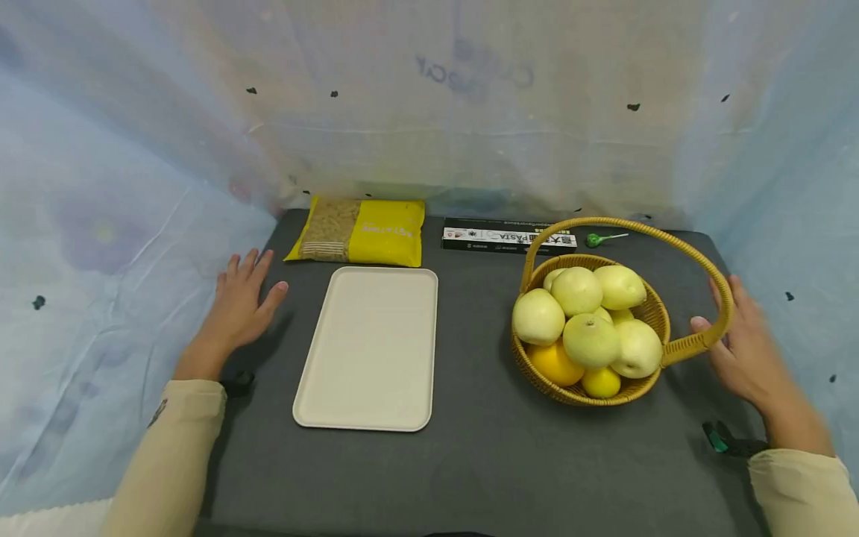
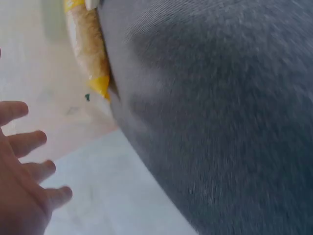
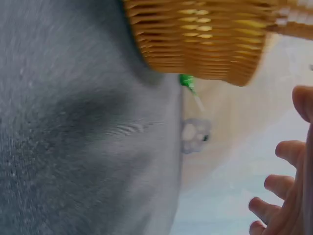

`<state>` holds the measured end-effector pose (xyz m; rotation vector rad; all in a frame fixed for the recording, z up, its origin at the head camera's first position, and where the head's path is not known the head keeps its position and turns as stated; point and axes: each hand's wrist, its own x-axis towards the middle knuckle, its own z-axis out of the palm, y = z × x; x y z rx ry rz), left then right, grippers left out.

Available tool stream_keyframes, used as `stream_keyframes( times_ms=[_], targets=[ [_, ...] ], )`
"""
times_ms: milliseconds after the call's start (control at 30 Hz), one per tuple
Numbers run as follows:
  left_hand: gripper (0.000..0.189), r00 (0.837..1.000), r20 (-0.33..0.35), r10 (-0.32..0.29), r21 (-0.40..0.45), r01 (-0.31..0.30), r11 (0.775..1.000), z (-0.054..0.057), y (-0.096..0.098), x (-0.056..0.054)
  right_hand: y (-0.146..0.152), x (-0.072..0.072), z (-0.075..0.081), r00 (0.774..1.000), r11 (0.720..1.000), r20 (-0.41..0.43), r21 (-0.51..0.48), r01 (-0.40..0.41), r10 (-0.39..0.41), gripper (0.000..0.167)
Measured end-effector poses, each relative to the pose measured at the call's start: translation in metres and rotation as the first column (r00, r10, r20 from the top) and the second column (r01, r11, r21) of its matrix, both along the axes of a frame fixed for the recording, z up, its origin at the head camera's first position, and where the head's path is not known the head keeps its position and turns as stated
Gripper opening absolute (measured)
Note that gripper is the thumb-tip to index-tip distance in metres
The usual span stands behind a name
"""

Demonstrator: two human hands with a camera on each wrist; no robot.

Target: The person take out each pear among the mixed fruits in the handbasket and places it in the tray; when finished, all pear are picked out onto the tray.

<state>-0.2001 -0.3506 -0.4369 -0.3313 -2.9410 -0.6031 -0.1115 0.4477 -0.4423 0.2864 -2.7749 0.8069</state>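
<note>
My left hand (image 1: 238, 306) is held out with spread, straight fingers over the left edge of the table, holding nothing. To its right lies an off-white rectangular tray (image 1: 369, 350) with a bare surface. On the other side my right hand (image 1: 748, 350) has loosely extended fingers and an empty palm. It is nearest to a woven basket (image 1: 584, 399), and the basket's tall handle (image 1: 716, 276) partly covers it in the head view. Several pale yellow-green round fruits (image 1: 579, 291) fill the basket, with an orange fruit (image 1: 553, 363) and a small yellow one (image 1: 601, 382) at the front.
Behind the tray lies a yellow bag of pasta (image 1: 385, 231). A flat black-and-white pasta box (image 1: 483, 237) lies at the back, with a green lollipop (image 1: 594, 240) to its right. Pale curtains (image 1: 470, 134) enclose the grey table (image 1: 470, 470) at the back and both sides.
</note>
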Motion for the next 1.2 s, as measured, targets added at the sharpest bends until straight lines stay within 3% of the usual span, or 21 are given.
stream_keyframes(
  times_ms=[133, 333, 467, 600, 733, 833, 1067, 1200],
  targets=[
    [0.073, 0.998, -0.057, -0.022, 0.114, 0.028, 0.993, 0.004, -0.01, 0.011, -0.009, 0.024, 0.013, 0.997, 0.997, -0.043, -0.052, 0.054, -0.057, 0.07],
    [0.073, 0.995, -0.093, 0.045, 0.202, -0.025, 0.979, 0.017, -0.016, 0.034, -0.026, 0.061, 0.032, 0.979, 0.985, -0.147, -0.124, 0.122, -0.14, 0.07],
    [0.073, 0.99, -0.114, 0.087, 0.252, -0.056, 0.966, 0.023, -0.016, 0.045, -0.04, 0.081, 0.043, 0.96, 0.966, -0.25, -0.249, 0.065, -0.129, 0.071],
    [0.071, 0.982, -0.163, 0.096, 0.324, -0.039, 0.945, 0.027, -0.012, 0.05, -0.055, 0.101, 0.054, 0.95, 0.938, -0.302, -0.346, -0.031, -0.08, 0.07],
    [0.073, 0.975, -0.208, 0.08, 0.413, 0.013, 0.911, 0.028, -0.004, 0.047, -0.069, 0.114, 0.066, 0.958, 0.929, -0.285, -0.35, -0.118, 0.014, 0.068],
    [0.072, 0.977, -0.201, 0.07, 0.444, 0.027, 0.895, 0.028, 0.007, 0.041, -0.08, 0.117, 0.072, 0.953, 0.92, -0.293, -0.345, -0.184, 0.08, 0.071],
    [0.058, 0.994, -0.11, 0.008, 0.446, 0.042, 0.894, 0.024, 0.03, 0.02, -0.104, 0.109, 0.082, 0.958, 0.908, -0.248, -0.351, -0.228, 0.144, 0.078],
    [0.058, 0.999, -0.026, -0.028, 0.42, 0.037, 0.907, 0.02, 0.038, 0.006, -0.113, 0.096, 0.075, 0.923, 0.806, -0.291, -0.464, -0.366, 0.252, 0.081]
  ],
)
